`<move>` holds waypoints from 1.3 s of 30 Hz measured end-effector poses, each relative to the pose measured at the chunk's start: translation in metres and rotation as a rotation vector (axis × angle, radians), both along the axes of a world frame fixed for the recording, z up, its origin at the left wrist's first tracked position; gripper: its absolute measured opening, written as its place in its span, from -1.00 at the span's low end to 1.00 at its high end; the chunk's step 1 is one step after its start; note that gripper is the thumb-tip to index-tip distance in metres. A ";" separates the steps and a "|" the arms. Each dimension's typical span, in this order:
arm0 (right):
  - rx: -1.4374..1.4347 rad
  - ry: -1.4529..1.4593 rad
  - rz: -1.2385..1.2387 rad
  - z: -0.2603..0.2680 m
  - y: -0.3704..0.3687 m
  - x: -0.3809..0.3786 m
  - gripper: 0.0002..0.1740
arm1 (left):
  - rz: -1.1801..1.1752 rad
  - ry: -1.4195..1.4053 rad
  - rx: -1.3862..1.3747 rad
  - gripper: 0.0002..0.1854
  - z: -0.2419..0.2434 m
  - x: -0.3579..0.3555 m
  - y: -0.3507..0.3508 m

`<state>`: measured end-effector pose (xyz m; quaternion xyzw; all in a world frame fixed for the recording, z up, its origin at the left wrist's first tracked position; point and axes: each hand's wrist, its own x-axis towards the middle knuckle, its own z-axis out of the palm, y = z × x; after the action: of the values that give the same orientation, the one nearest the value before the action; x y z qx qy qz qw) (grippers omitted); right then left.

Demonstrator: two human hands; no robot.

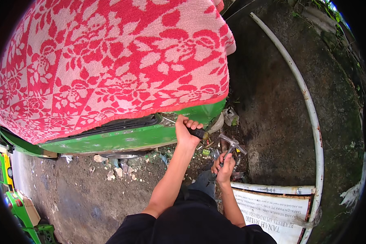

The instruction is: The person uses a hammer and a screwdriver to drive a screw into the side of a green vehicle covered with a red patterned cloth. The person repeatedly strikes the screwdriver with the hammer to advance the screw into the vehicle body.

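Note:
My left hand (187, 131) grips a screwdriver (200, 133) by its dark handle. Its thin shaft points left, towards a rough patch (169, 119) of bare, chipped body metal at the rear corner of the side window (122, 123). Whether the tip touches the metal I cannot tell. Below and to the right, my right hand (224, 167) is closed around the handle of a metal hammer (231, 142). The hammer's head is raised beside the screwdriver's butt end, apart from it. The green car body (140, 138) has scuffed paint along its side.
A red and pink floral blanket (116, 61) drapes over the car. Flakes and litter (119, 172) lie on the ground near the wheel (122, 156). At right are a bent white pipe (308, 100) and a framed sign (265, 207) bearing writing. Other green vehicles (19, 207) stand far left.

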<state>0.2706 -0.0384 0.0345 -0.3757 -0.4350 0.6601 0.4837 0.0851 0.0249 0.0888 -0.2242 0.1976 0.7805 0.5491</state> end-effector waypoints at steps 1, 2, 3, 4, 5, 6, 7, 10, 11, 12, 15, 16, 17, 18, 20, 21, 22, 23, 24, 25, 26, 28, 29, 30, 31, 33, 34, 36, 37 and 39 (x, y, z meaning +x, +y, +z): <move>-0.013 0.017 -0.013 0.003 -0.001 0.003 -0.44 | -0.009 -0.004 -0.007 -0.70 -0.001 0.000 -0.003; -0.026 0.034 -0.025 0.006 -0.001 0.005 -0.44 | -0.040 0.004 -0.010 -0.69 -0.003 -0.001 -0.007; -0.038 0.056 -0.038 0.007 0.000 0.006 -0.44 | -0.072 0.016 -0.010 -0.69 -0.006 -0.003 -0.011; -0.027 0.018 -0.037 0.003 -0.001 0.009 -0.44 | -0.103 0.028 -0.011 -0.69 -0.009 -0.007 -0.016; -0.037 0.003 -0.033 0.000 -0.002 0.012 -0.44 | -0.172 0.075 -0.024 -0.70 -0.011 -0.010 -0.023; -0.051 -0.013 -0.029 -0.003 -0.005 0.014 -0.44 | -0.242 0.120 -0.042 -0.70 -0.014 -0.014 -0.034; -0.064 -0.030 -0.023 -0.005 -0.007 0.016 -0.43 | -0.312 0.165 -0.059 -0.70 -0.019 -0.018 -0.047; -0.106 -0.029 0.003 -0.006 -0.015 0.017 -0.43 | -0.413 0.218 -0.089 -0.76 -0.060 -0.033 -0.074; -0.124 -0.030 0.007 -0.007 -0.019 0.017 -0.43 | -0.425 0.132 -0.069 -0.77 -0.072 -0.035 -0.079; -0.128 -0.027 0.009 -0.008 -0.020 0.017 -0.43 | -0.438 0.186 -0.121 -0.77 -0.069 -0.033 -0.082; -0.133 -0.019 0.017 -0.008 -0.021 0.016 -0.44 | -0.451 0.355 -0.211 -0.77 -0.053 -0.020 -0.083; -0.134 -0.019 0.026 -0.007 -0.020 0.017 -0.44 | -0.439 0.410 -0.199 -0.77 -0.044 -0.016 -0.082; -0.134 -0.020 0.035 -0.007 -0.021 0.017 -0.45 | -0.426 0.464 -0.188 -0.77 -0.038 -0.015 -0.080; -0.131 -0.019 0.038 -0.006 -0.021 0.017 -0.45 | -0.405 0.514 -0.155 -0.77 -0.035 -0.018 -0.075; -0.125 -0.017 0.041 -0.005 -0.021 0.017 -0.44 | -0.403 0.522 -0.144 -0.77 -0.040 -0.029 -0.070; -0.122 -0.015 0.044 -0.005 -0.021 0.017 -0.44 | -0.402 0.527 -0.139 -0.76 -0.044 -0.036 -0.070; -0.120 -0.011 0.047 -0.005 -0.021 0.016 -0.44 | -0.432 0.533 -0.134 -0.77 -0.046 -0.041 -0.070; -0.118 -0.007 0.049 -0.005 -0.021 0.016 -0.44 | -0.456 0.525 -0.128 -0.77 -0.052 -0.042 -0.071; -0.118 -0.001 0.052 -0.005 -0.022 0.015 -0.44 | -0.480 0.517 -0.123 -0.77 -0.059 -0.044 -0.071; -0.128 0.006 0.057 -0.005 -0.023 0.014 -0.45 | -0.504 0.510 -0.119 -0.77 -0.065 -0.045 -0.072; -0.139 0.012 0.063 -0.005 -0.026 0.015 -0.45 | -0.507 0.413 -0.097 -0.76 -0.072 -0.047 -0.073; -0.152 0.024 0.068 -0.007 -0.031 0.015 -0.45 | -0.516 0.223 -0.051 -0.75 -0.079 -0.049 -0.078; -0.157 0.028 0.069 -0.007 -0.033 0.015 -0.45 | -0.507 0.260 -0.100 -0.74 -0.083 -0.048 -0.082; -0.157 0.033 0.065 -0.007 -0.033 0.015 -0.45 | -0.503 0.299 -0.144 -0.74 -0.081 -0.046 -0.085; -0.147 0.033 0.064 -0.007 -0.031 0.014 -0.45 | -0.497 0.338 -0.187 -0.73 -0.079 -0.044 -0.086; -0.140 0.030 0.066 -0.007 -0.034 0.014 -0.45 | -0.526 0.426 -0.155 -0.76 -0.070 -0.042 -0.089; -0.164 0.028 0.057 -0.006 -0.034 0.013 -0.45 | -0.528 0.460 -0.142 -0.76 -0.063 -0.040 -0.087; -0.162 0.040 0.063 -0.006 -0.035 0.012 -0.45 | -0.517 0.482 -0.124 -0.78 -0.050 -0.039 -0.081; -0.156 0.047 0.066 -0.005 -0.035 0.011 -0.45 | -0.518 0.474 -0.123 -0.77 -0.049 -0.042 -0.078; -0.152 0.047 0.069 -0.002 -0.037 0.008 -0.45 | -0.518 0.456 -0.123 -0.77 -0.048 -0.047 -0.076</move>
<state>0.2785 -0.0756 0.0327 -0.3805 -0.3851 0.7159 0.4409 0.0378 -0.0506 0.0412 -0.0192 0.4120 0.6318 0.6563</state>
